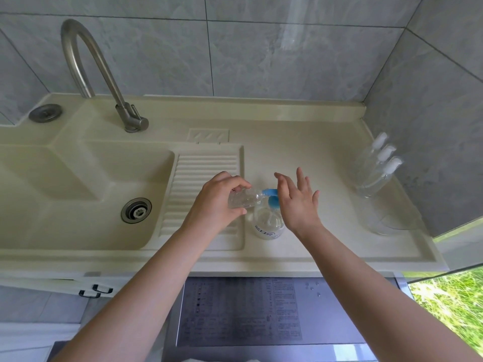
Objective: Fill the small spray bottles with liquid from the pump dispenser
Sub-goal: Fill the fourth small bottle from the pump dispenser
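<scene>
My left hand (217, 198) grips a small clear bottle (243, 200), tilted almost flat, with its open neck at the blue spout of the pump dispenser (269, 223). The dispenser is a clear round bottle with a blue pump head and stands on the cream counter just right of the ribbed washboard. My right hand (296, 198) hovers over the pump head with fingers spread and straight, hiding part of it. Three more small spray bottles (376, 168) with white caps stand in a row at the counter's right edge against the wall.
A sink basin (78, 184) with a steel drain lies at left, with a curved steel tap (104, 74) behind it. A ribbed washboard (203, 178) slopes between sink and counter. A clear dish (392, 223) sits at the right front. Tiled walls close off the back and right.
</scene>
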The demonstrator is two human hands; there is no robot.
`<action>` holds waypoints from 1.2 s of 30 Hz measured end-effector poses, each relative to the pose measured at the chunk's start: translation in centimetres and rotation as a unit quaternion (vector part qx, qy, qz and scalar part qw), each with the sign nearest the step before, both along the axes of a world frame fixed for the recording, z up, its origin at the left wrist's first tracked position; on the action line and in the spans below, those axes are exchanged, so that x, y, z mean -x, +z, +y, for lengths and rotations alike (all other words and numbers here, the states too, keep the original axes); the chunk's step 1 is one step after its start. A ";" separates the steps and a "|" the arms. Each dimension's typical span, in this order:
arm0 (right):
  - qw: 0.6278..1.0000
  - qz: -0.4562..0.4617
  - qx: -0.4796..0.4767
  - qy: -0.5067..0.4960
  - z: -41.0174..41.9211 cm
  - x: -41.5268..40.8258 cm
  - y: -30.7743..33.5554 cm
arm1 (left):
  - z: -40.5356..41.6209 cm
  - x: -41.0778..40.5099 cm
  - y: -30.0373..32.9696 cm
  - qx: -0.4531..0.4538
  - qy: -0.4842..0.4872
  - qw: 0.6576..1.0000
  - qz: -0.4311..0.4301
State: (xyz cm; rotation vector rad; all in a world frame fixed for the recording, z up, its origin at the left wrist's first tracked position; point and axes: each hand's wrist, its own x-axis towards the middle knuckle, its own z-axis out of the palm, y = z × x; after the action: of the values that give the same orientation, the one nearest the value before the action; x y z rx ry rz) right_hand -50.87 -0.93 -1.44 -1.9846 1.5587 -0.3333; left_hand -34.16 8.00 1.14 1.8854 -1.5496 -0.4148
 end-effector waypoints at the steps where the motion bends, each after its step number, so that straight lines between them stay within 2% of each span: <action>1: 1.000 -0.023 -0.007 -0.002 -0.1 0.0 0.1 | 0.0 0.0 0.0 -0.001 -0.001 1.000 -0.001; 5: 0.999 -0.035 -0.005 0.002 -0.1 0.2 0.5 | 0.2 -0.1 0.2 0.001 -0.001 1.000 -0.001; 9: 0.996 0.074 0.026 0.039 0.0 0.5 0.0 | 0.1 0.0 0.2 0.000 -0.003 1.000 -0.002; 11: 0.994 0.093 0.039 0.038 0.1 0.4 -0.3 | 0.1 0.0 0.2 0.001 -0.006 1.000 -0.004; 14: 1.000 0.005 0.009 0.005 0.1 0.4 0.2 | 0.0 0.0 0.3 0.000 -0.009 1.000 -0.008; 16: 1.000 -0.009 0.019 0.011 -0.1 0.5 0.8 | -0.1 0.0 0.4 0.002 -0.006 1.000 -0.008; 24: 0.996 0.070 0.032 0.035 -0.2 0.6 0.4 | 0.1 0.3 0.2 0.005 -0.004 1.000 0.002; 31: 1.000 0.002 0.018 0.017 -0.4 0.7 0.9 | 0.2 0.0 0.2 0.008 -0.001 1.000 0.005; 36: 0.995 0.076 0.043 0.052 -0.3 0.6 0.4 | 0.1 0.0 0.2 0.006 -0.002 1.000 0.004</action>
State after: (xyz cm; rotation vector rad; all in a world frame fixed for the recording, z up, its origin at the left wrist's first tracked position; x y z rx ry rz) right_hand -51.44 -1.22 -1.00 -2.1948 1.5483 -0.2147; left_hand -34.19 8.12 1.30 1.8700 -1.5472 -0.4130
